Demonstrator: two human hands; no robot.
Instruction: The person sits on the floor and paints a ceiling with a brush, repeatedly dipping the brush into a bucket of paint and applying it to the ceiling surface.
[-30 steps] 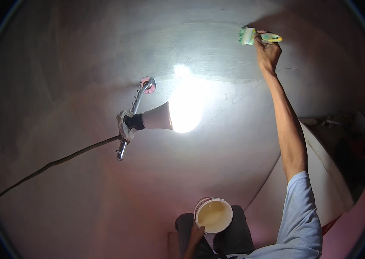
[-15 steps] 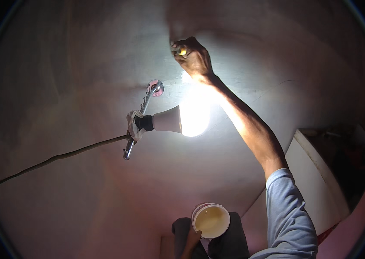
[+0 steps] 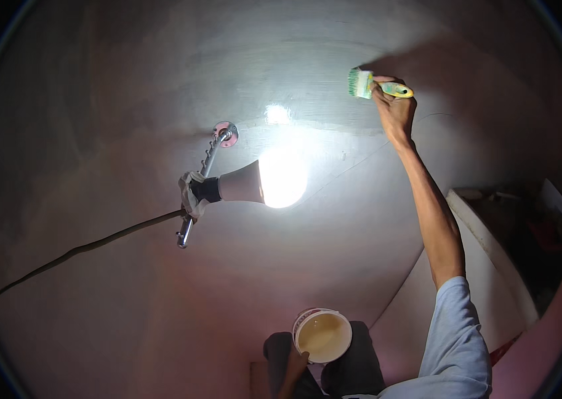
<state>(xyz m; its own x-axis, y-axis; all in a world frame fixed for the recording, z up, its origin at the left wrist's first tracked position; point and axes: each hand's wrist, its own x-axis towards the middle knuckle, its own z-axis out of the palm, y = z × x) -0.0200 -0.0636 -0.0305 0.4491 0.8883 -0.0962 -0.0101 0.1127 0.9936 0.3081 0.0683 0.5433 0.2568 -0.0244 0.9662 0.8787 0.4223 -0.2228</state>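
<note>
My right hand (image 3: 395, 105) is closed on a wide paintbrush (image 3: 361, 82) with green-and-white bristles and a yellow handle, raised against the grey wall (image 3: 294, 66) above and right of a lit bulb (image 3: 281, 175). The wall around the bristles has a streaky, partly shiny surface. Low in view, my left hand (image 3: 299, 362) grips the near rim of a white bucket (image 3: 323, 337) of pale cream liquid, held between my legs in dark trousers.
The bulb's socket is fastened with pale wrapping to a chrome rail (image 3: 209, 159) on a round pink-marked plate. A dark cable (image 3: 88, 246) runs from it to the lower left. At the right, a pale raised ledge (image 3: 487, 259) borders a dark recess with small items inside.
The brush swept left to above the bulb half a second ago and is now back to the right, slightly lower than a second ago. My left hand stays on the bucket.
</note>
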